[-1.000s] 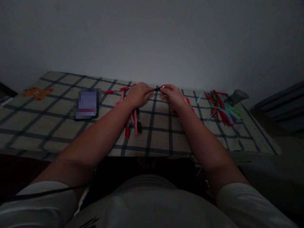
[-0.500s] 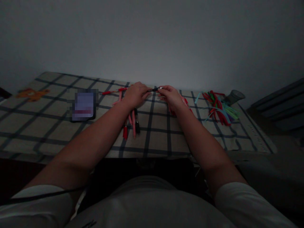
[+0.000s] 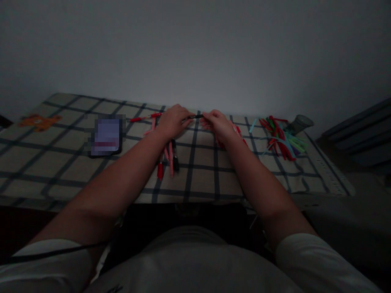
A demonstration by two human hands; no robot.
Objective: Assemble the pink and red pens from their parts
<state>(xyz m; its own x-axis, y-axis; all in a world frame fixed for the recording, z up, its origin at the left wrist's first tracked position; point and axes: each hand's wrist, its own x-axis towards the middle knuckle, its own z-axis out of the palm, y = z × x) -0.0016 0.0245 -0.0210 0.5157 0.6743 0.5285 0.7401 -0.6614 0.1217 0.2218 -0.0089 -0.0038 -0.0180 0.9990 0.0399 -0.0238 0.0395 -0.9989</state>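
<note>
A black pen [image 3: 198,116] lies level between my hands, above the far part of the table. My left hand [image 3: 175,120] pinches its left end and my right hand [image 3: 216,122] pinches its right end, the fingertips covering both ends. Around and under my left forearm lie several pens: a red pen [image 3: 160,170], a pink pen [image 3: 171,160] and a black pen [image 3: 175,156]. Another red pen [image 3: 139,119] points left from behind my left hand. Red and pink pieces [image 3: 240,132] lie beside my right wrist, partly hidden by it.
The checked tablecloth [image 3: 201,179] covers a table against a wall. At left are a phone-like device [image 3: 106,136], blurred out, and an orange animal-shaped piece [image 3: 39,122]. At right, a heap of coloured strips [image 3: 279,140] lies beside a tipped clear cup [image 3: 301,123].
Both hands stay nearly in place with the black pen between them. The shiny tip seen at my right fingertips before is now covered by the fingers.
</note>
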